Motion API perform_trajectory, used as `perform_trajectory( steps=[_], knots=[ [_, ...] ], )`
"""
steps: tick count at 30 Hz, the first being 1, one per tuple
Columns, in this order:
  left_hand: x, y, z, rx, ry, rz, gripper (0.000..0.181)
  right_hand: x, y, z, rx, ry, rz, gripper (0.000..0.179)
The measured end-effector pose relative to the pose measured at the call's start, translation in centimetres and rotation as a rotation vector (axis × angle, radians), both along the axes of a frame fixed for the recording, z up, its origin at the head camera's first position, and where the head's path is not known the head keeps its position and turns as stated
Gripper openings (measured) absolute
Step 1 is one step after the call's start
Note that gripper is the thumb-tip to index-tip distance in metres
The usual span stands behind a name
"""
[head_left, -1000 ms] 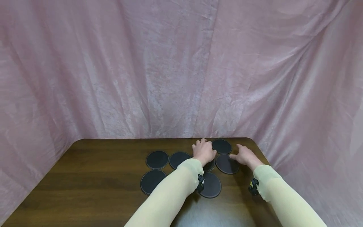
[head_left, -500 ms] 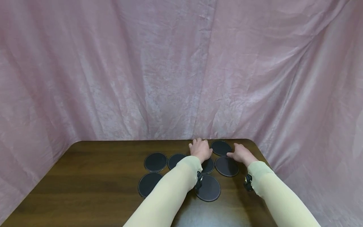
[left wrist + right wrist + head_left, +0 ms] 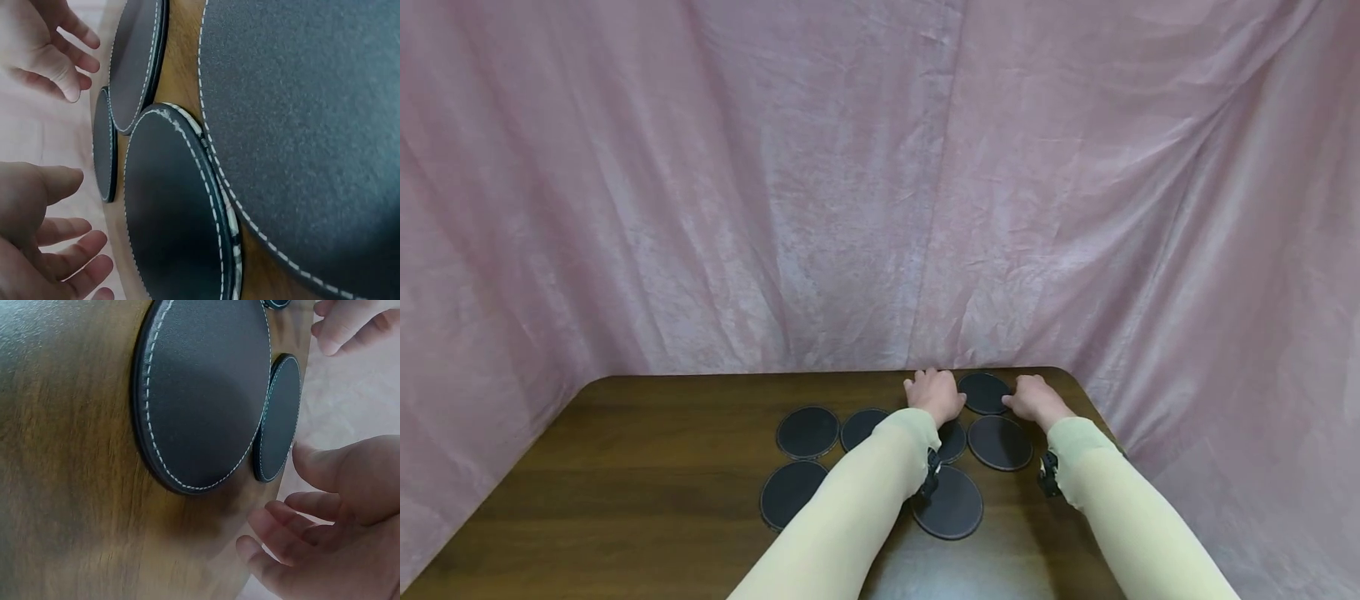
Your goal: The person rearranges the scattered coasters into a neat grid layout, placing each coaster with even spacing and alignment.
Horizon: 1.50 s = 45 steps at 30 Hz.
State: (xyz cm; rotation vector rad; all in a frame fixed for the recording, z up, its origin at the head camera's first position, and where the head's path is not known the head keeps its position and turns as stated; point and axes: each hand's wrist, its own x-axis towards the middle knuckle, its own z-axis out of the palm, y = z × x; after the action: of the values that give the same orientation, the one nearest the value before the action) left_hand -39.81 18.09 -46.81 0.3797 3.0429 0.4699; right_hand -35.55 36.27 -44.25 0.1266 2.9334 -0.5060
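Note:
Several round black leather coasters with pale edge stitching lie flat on the table. My left hand (image 3: pixel 936 396) hovers above a coaster (image 3: pixel 952 441) partly hidden by my arm; in the left wrist view its fingers (image 3: pixel 72 250) are relaxed and hold nothing. Beside the back coaster (image 3: pixel 984 393), on its right, is my right hand (image 3: pixel 1036 400), thumb toward its edge; whether they touch, I cannot tell. The right wrist view shows that hand's fingers (image 3: pixel 281 540) loosely bent around nothing. Just in front lies another coaster (image 3: pixel 1000 442).
More coasters lie to the left: one (image 3: pixel 808 432) behind another (image 3: pixel 793 493), and a third (image 3: pixel 861 427) partly under my left sleeve. A large coaster (image 3: pixel 949 503) is nearest me. The brown wooden table (image 3: pixel 647 483) ends at a pink curtain (image 3: pixel 850 208).
My right hand has shifted slightly left, closer to the back coaster, and its fingers look more bent. The left hand has barely moved. The head view has turned slightly.

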Motion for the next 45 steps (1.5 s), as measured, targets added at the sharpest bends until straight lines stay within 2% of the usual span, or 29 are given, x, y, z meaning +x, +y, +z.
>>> perform_trajectory(
  steps=[3, 7, 8, 10, 14, 15, 17, 22, 24, 30, 35, 39, 42, 45],
  knots=[
    [-0.2, 0.2, -0.3, 0.006, -0.01, 0.003, 0.033, -0.6, 0.1, -0.6, 0.006, 0.0, 0.001, 0.047],
    [-0.9, 0.5, -0.7, 0.008, -0.025, 0.0, 0.037, -4.2, 2.9, -5.2, 0.008, 0.017, 0.003, 0.045],
    [-1.5, 0.6, -1.6, 0.017, 0.001, -0.002, 0.04, -5.0, 3.7, -6.3, 0.016, 0.011, 0.016, 0.048],
    [-1.4, 0.5, -1.3, 0.019, -0.011, 0.0, 0.041, -6.1, 4.7, -7.8, 0.024, 0.026, 0.025, 0.049],
    [-0.9, 0.2, -0.5, 0.025, -0.028, 0.014, 0.039, -4.8, 3.5, -5.9, 0.021, 0.009, 0.003, 0.05],
    [-0.3, 0.1, 0.5, 0.018, -0.061, 0.018, 0.036, -4.4, 2.8, -5.2, 0.023, 0.007, -0.021, 0.049],
    [-0.3, 0.2, 0.5, 0.016, -0.067, 0.021, 0.035, -3.9, 2.3, -4.5, 0.018, -0.004, -0.041, 0.051],
    [-0.9, 0.7, -0.3, 0.005, -0.097, 0.041, 0.034, -4.4, 2.5, -5.3, 0.015, -0.012, -0.057, 0.051],
    [-1.2, 1.0, -0.6, 0.001, -0.108, 0.05, 0.034, -5.0, 2.9, -6.1, 0.01, -0.009, -0.079, 0.05],
    [-1.6, 1.5, -1.0, 0.02, -0.115, 0.06, 0.034, -5.8, 3.0, -7.0, -0.049, -0.059, -0.149, 0.048],
    [-1.0, 1.6, -0.5, 0.022, -0.122, 0.066, 0.031, -6.4, 3.3, -7.5, -0.086, -0.076, -0.166, 0.046],
    [-0.5, 1.9, 0.1, 0.03, -0.137, 0.062, 0.029, -7.3, 3.8, -8.2, -0.115, -0.077, -0.182, 0.052],
    [-0.5, 2.1, 0.3, 0.056, -0.158, 0.072, 0.027, -8.1, 4.4, -8.9, -0.149, -0.063, -0.202, 0.054],
    [-0.9, 2.4, 0.2, 0.11, -0.195, 0.093, 0.023, -8.9, 5.3, -9.8, -0.206, -0.041, -0.213, 0.049]
  ],
)
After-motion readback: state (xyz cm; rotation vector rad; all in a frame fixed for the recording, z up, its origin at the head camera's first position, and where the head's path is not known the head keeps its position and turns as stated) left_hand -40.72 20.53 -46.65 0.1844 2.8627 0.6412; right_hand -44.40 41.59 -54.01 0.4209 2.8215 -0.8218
